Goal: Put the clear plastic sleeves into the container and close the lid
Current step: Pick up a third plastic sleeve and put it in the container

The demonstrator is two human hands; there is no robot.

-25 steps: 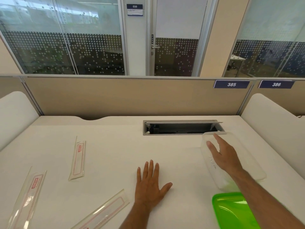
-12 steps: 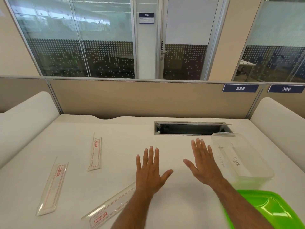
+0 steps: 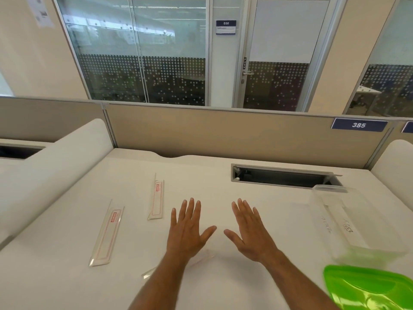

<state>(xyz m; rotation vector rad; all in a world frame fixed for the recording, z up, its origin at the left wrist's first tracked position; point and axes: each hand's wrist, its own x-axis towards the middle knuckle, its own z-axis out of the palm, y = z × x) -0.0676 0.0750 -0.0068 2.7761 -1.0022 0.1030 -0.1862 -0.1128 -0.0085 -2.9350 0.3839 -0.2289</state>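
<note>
both hands, left [image 3: 187, 229] and right [image 3: 251, 231], flat, grip open, empty, on smooth white desk [image 3: 223, 186].

head cam: on my head, facing forward and down over the desk [image 3: 67, 276]
range: near, my hands close below
far: partition [image 3: 223, 133], glass wall [image 3: 138, 52]

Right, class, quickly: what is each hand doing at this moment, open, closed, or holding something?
Left hand: open, fingers spread, palm down over the desk, holding nothing.
Right hand: open, fingers spread, palm down, holding nothing.
</note>
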